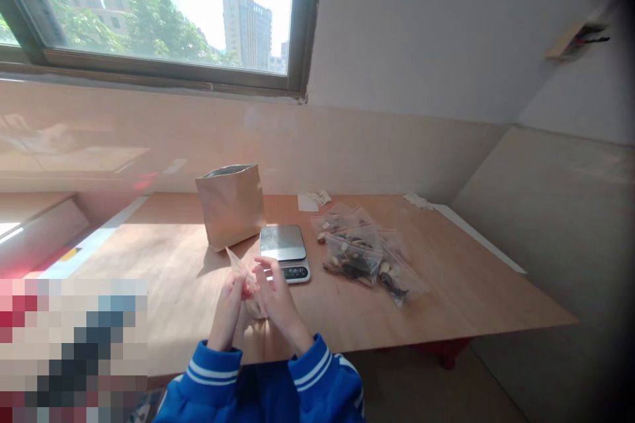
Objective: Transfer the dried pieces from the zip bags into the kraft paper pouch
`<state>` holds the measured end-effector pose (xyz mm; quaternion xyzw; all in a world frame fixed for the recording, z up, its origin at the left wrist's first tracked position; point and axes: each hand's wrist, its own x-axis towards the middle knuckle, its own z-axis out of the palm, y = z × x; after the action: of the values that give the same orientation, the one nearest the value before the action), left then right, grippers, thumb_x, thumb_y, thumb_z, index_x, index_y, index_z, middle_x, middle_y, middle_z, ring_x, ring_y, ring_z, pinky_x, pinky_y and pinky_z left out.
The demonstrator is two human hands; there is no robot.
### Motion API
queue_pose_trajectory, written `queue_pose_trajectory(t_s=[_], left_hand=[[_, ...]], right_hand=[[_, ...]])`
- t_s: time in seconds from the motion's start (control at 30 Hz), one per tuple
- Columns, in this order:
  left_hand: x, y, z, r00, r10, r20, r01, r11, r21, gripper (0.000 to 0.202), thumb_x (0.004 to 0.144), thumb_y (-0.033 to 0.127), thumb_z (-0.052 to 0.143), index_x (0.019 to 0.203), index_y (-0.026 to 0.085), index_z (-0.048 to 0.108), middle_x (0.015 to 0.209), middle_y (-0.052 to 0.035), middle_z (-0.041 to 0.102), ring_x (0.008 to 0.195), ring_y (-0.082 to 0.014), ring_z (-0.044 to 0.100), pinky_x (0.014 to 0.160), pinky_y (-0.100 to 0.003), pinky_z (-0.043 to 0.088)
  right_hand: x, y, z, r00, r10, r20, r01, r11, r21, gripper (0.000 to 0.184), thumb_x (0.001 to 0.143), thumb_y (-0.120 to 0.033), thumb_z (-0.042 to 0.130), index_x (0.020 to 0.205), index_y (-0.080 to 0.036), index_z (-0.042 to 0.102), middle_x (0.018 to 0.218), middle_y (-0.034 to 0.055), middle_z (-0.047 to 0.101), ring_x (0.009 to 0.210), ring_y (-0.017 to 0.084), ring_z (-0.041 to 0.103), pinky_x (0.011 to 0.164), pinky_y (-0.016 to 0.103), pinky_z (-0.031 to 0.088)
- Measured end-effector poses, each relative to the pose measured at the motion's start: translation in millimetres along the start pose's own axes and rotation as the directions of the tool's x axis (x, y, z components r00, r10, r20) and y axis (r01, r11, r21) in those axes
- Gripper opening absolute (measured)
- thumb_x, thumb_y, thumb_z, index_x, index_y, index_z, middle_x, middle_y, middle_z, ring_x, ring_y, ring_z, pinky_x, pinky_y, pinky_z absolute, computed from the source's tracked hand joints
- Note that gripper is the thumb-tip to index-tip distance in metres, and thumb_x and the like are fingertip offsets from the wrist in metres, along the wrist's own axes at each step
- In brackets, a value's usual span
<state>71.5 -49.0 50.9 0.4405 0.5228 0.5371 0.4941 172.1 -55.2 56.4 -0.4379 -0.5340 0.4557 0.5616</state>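
Note:
My left hand (231, 299) is closed on a clear plastic bag (237, 260), near the table's front edge. The bag looks limp, with one corner standing up above my fingers and its lower part hanging between my wrists. From the other side, my right hand (276, 294) pinches the same bag; its fingertips partly hide the grip. Just beyond my right fingers lies a digital scale (282, 242) with a bare metal plate, its front left corner covered by my hand. Behind my left hand stands an open brown paper bag (231, 206).
Several clear zip bags (353, 258) filled with dark and pale dried pieces lie heaped right of the scale. White paper scraps (313, 201) sit by the wall. The wooden table (461, 277) ends at a corner on the right. A window is above.

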Motion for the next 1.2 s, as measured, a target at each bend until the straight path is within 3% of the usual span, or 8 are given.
queue_pose_trajectory(t_s=[0.17, 0.37, 0.53, 0.77, 0.9, 0.97, 1.1, 1.2], left_hand=[[-3.3, -11.6, -11.3, 1.0, -0.02, 0.019, 0.02, 0.999, 0.03, 0.043, 0.073, 0.056, 0.056, 0.084, 0.015, 0.06, 0.066, -0.0003, 0.058, 0.062, -0.0161, 0.055, 0.057, -0.027, 0.043], [-1.9, 4.8, -4.0, 0.991, 0.08, 0.106, -0.085, 0.996, 0.038, 0.04, 0.075, 0.054, 0.058, 0.062, 0.017, 0.05, 0.054, 0.0044, 0.044, 0.054, -0.0106, 0.043, 0.052, -0.022, 0.036], [-1.8, 17.6, 1.3, 0.973, 0.113, 0.2, -0.123, 0.992, 0.036, 0.039, 0.076, 0.054, 0.057, 0.063, 0.017, 0.052, 0.056, 0.0034, 0.045, 0.054, -0.011, 0.043, 0.052, -0.023, 0.037], [-3.3, 22.8, 14.1, 0.959, 0.204, 0.196, -0.23, 0.966, 0.122, 0.039, 0.076, 0.052, 0.055, 0.058, 0.019, 0.048, 0.052, 0.0043, 0.041, 0.051, -0.0105, 0.039, 0.049, -0.023, 0.032], [-1.4, 31.6, 7.0, 0.964, 0.265, -0.018, -0.258, 0.949, 0.183, 0.039, 0.081, 0.048, 0.049, 0.056, 0.021, 0.036, 0.048, 0.0059, 0.035, 0.047, -0.0095, 0.034, 0.046, -0.022, 0.029], [0.0, 36.8, 0.7, 0.955, 0.291, -0.048, -0.272, 0.933, 0.234, 0.037, 0.081, 0.046, 0.05, 0.057, 0.021, 0.036, 0.048, 0.0058, 0.036, 0.048, -0.0095, 0.035, 0.046, -0.021, 0.029], [-0.2, 40.6, -3.5, 0.974, 0.226, 0.013, -0.223, 0.952, 0.209, 0.038, 0.082, 0.046, 0.046, 0.055, 0.02, 0.039, 0.049, 0.0039, 0.041, 0.047, -0.0101, 0.04, 0.045, -0.021, 0.034], [-2.2, 34.2, -1.6, 0.988, 0.141, -0.068, -0.134, 0.986, 0.096, 0.04, 0.083, 0.049, 0.042, 0.057, 0.02, 0.044, 0.054, 0.0013, 0.048, 0.052, -0.0118, 0.047, 0.046, -0.021, 0.038]], right_hand=[[-4.2, 11.6, 6.8, 0.982, 0.157, 0.103, -0.169, 0.977, 0.13, 0.037, 0.076, -0.05, 0.065, 0.092, -0.019, 0.054, 0.086, 0.0021, 0.06, 0.066, 0.013, 0.059, 0.059, 0.027, 0.049], [6.6, -1.5, -19.5, 0.978, 0.076, 0.192, -0.059, 0.994, -0.095, 0.031, 0.082, -0.048, 0.059, 0.078, -0.018, 0.054, 0.071, -0.0012, 0.06, 0.064, 0.012, 0.056, 0.06, 0.023, 0.045], [12.8, -8.0, -28.9, 0.916, -0.012, 0.4, -0.003, 0.999, 0.038, 0.032, 0.089, -0.046, 0.046, 0.073, -0.019, 0.051, 0.062, -0.0025, 0.058, 0.057, 0.011, 0.054, 0.052, 0.021, 0.041], [16.2, -10.3, -31.4, 0.962, -0.143, 0.233, 0.184, 0.969, -0.167, 0.03, 0.088, -0.034, 0.045, 0.061, -0.019, 0.045, 0.056, -0.0054, 0.045, 0.054, 0.009, 0.04, 0.051, 0.021, 0.031], [20.3, -2.4, -53.2, 0.978, -0.149, -0.147, 0.12, 0.975, -0.188, 0.033, 0.085, -0.035, 0.044, 0.057, -0.021, 0.032, 0.054, -0.0074, 0.03, 0.052, 0.009, 0.03, 0.05, 0.021, 0.026], [20.1, -2.3, -65.7, 0.962, -0.121, -0.244, 0.084, 0.984, -0.154, 0.034, 0.085, -0.038, 0.044, 0.058, -0.022, 0.031, 0.054, -0.0078, 0.028, 0.052, 0.009, 0.03, 0.048, 0.021, 0.025], [13.8, -18.6, -72.1, 0.978, -0.119, -0.17, 0.105, 0.991, -0.085, 0.037, 0.087, -0.046, 0.043, 0.061, -0.022, 0.034, 0.055, -0.0075, 0.034, 0.05, 0.009, 0.033, 0.047, 0.02, 0.028], [12.2, -34.8, -63.4, 0.982, -0.105, -0.159, 0.11, 0.994, 0.025, 0.036, 0.09, -0.047, 0.037, 0.063, -0.023, 0.034, 0.055, -0.0065, 0.038, 0.048, 0.009, 0.036, 0.047, 0.021, 0.032]])
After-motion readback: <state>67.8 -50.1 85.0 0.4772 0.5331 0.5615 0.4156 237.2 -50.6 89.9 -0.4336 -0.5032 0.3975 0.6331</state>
